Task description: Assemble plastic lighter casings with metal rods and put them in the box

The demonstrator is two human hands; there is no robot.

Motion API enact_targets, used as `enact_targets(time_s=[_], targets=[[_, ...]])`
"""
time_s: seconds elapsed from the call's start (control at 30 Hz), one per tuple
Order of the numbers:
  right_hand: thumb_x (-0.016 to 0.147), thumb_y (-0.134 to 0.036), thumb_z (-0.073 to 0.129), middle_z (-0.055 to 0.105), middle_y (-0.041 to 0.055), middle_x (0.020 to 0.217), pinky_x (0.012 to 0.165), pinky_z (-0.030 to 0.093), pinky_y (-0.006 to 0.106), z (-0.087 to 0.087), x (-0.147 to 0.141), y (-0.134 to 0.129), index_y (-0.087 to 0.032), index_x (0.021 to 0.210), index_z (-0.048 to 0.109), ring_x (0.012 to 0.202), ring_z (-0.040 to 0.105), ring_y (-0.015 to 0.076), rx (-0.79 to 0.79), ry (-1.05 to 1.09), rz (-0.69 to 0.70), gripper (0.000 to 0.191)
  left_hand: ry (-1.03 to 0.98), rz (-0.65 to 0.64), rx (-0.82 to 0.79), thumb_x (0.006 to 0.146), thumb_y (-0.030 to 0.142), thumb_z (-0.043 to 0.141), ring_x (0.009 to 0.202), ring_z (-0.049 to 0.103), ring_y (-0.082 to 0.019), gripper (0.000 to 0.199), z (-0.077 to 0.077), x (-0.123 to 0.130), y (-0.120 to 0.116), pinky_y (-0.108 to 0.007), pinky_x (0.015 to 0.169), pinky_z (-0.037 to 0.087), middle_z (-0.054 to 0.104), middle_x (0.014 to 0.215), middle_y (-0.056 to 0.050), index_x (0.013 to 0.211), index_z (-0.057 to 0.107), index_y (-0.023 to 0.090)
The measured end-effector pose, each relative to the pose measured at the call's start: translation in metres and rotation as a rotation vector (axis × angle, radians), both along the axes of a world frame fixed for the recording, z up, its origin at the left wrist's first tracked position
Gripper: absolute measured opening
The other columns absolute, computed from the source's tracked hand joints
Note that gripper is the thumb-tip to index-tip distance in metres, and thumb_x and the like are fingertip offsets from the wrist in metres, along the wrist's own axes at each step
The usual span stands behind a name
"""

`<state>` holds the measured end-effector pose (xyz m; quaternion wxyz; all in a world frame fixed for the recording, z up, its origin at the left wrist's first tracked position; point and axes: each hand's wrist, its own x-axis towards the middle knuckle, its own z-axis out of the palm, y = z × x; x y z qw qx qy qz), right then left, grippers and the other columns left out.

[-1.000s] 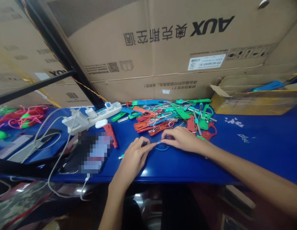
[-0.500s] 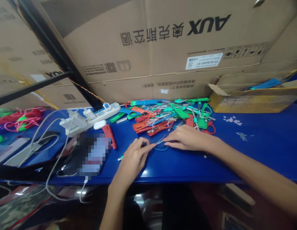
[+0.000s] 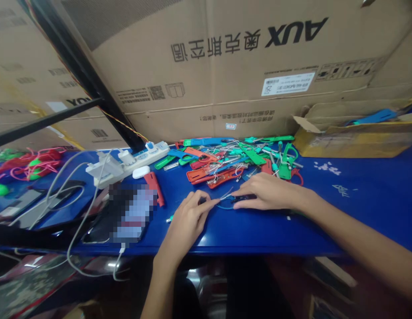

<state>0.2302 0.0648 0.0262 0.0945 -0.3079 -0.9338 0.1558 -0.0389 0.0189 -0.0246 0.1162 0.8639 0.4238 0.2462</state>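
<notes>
Low over the blue tabletop (image 3: 312,221), my left hand (image 3: 187,219) pinches thin pale wires (image 3: 226,196) between thumb and forefinger. Facing it, my right hand (image 3: 267,191) has its fingertips closed at the other end of these wires. A dark object (image 3: 247,197) shows between the right fingers; its kind I cannot make out. Just below the wires curves a loop of blue cable (image 3: 225,207). Beside the left hand a small metal plug with a green end (image 3: 170,219) sticks out. Behind both hands lies a heap of green, blue, red and orange plastic lighter-like parts (image 3: 219,177).
On the left are a phone (image 3: 134,217) on a white charging cable, a red plastic piece (image 3: 154,188), a white case (image 3: 141,172) and a power strip (image 3: 149,156) with chargers. A cardboard box (image 3: 352,141) stands at back right, before large cartons (image 3: 219,84).
The whole view has shifted slightly, so everything sits a little further right. The right fingers have parted a bit, showing more of the dark object. Both hands stay at the wires.
</notes>
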Motion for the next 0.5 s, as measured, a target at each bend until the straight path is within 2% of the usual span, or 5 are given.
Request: enact_targets(time_s=[0.37,0.5], targets=[[0.103,-0.053,0.051,0.080,0.0060,0.104,0.073,0.046,0.033,0.0013,0.0014,-0.0001,-0.025,0.118,0.077,0.089,0.073,0.0230,-0.017,-0.080,0.016,0.041,-0.004,0.003,-0.015,0.105,0.019,0.047,0.097,0.056,-0.021,0.036,-0.0007,-0.0002,0.0000,-0.038,0.088,0.048,0.060,0.111,-0.005,0.132,0.067,0.033],[0.101,-0.053,0.055,0.081,0.0054,0.105,0.075,0.046,0.032,-0.0001,-0.0002,0.0007,-0.025,0.118,0.078,0.090,0.073,0.0222,-0.050,-0.061,-0.027,0.040,0.000,0.000,0.000,0.105,0.018,0.047,0.097,0.056,-0.021,0.036,-0.0014,-0.0002,0.0006,-0.039,0.089,0.048,0.060,0.111,-0.005,0.132,0.067,0.033]])
